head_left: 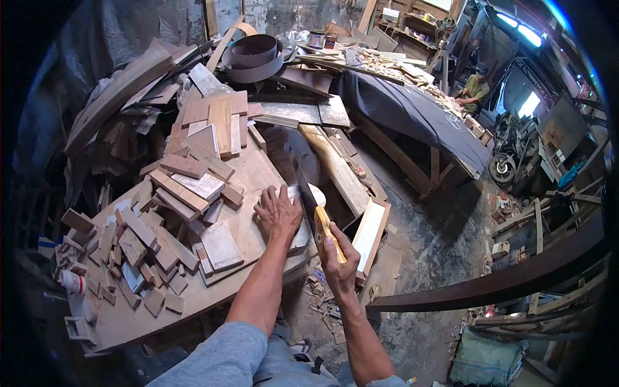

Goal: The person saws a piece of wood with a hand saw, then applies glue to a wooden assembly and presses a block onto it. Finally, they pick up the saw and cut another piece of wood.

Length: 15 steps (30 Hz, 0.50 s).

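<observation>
My right hand [341, 259] is wrapped round the yellow handle of a handsaw [322, 222], and the dark blade points away from me, up along the workbench edge. Pressed down on the bench near that edge lies my left hand [278, 211], its fingers spread. A pale piece of wood with a rounded end [314, 195] shows beside its fingertips, and the saw blade overlaps it in this view. My left hand and the blade hide part of that piece. Near my left wrist, a flat wooden block [222, 246] rests on the workbench [193, 309].
Small wood offcuts [133, 245] are heaped on the bench's left, with stacked boards [219, 122] behind. Rolled sanding belts [253, 58] sit at the back. A dark-covered table [412, 109] stands beyond. Another person [475, 90] works far right. A dark beam [477, 284] juts in at right.
</observation>
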### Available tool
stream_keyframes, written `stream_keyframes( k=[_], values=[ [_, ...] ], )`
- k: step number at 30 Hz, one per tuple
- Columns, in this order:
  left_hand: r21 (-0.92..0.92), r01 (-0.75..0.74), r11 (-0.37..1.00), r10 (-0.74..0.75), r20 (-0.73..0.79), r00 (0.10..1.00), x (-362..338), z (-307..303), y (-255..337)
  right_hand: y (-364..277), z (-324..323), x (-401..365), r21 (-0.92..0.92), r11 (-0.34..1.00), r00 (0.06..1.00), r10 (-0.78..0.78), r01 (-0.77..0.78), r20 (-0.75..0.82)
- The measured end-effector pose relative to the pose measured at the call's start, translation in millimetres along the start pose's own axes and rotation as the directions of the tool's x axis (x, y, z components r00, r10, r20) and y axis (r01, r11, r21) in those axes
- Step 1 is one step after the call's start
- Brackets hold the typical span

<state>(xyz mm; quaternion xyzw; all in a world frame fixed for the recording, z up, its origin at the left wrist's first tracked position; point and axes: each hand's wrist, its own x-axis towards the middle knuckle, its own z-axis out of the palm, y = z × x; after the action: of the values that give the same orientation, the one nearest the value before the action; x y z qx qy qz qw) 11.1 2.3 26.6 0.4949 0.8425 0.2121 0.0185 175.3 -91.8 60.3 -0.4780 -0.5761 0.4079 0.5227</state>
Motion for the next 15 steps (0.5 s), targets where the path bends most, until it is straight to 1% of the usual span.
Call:
stream_keyframes(
  k=[2,4,7,9,11,13,14,15],
  values=[
    [0.004,-0.01,1.0,0.01,-0.011,1.0,2.1,4.0,-2.8,-4.3,6.0,-0.4,0.023,0.999,0.999,0.041,-0.041,0.013],
    [0.012,-0.012,1.0,0.012,0.002,1.0,-0.2,4.3,-4.2,6.9,11.5,-2.0,-0.001,1.0,1.0,-0.018,0.018,-0.007],
    [0.015,-0.005,1.0,0.005,0.022,1.0,2.5,4.4,-1.4,12.5,5.0,-9.3,-0.087,0.988,0.992,-0.126,0.125,-0.008],
    [0.013,-0.008,1.0,0.008,0.013,1.0,3.5,6.3,-4.0,11.8,3.4,-15.3,-0.119,0.961,0.967,-0.254,0.251,-0.014],
    [0.001,-0.001,1.0,0.001,0.015,1.0,2.2,6.2,-2.9,-6.9,-10.7,-34.8,-0.033,0.999,0.998,-0.007,0.01,0.063],
    [-0.005,0.016,1.0,-0.016,0.009,1.0,3.4,5.4,-2.3,-9.9,-16.8,-45.0,-0.078,0.997,0.998,-0.014,0.019,0.064],
    [0.001,0.008,1.0,-0.008,0.003,1.0,6.7,2.6,-2.8,-3.3,-19.8,-54.9,-0.043,0.998,0.999,-0.041,0.042,0.024],
    [-0.002,0.009,1.0,-0.009,-0.001,1.0,7.8,2.2,-1.1,-3.7,-24.3,-60.5,-0.074,0.996,0.999,-0.045,0.047,0.031]
  ],
)
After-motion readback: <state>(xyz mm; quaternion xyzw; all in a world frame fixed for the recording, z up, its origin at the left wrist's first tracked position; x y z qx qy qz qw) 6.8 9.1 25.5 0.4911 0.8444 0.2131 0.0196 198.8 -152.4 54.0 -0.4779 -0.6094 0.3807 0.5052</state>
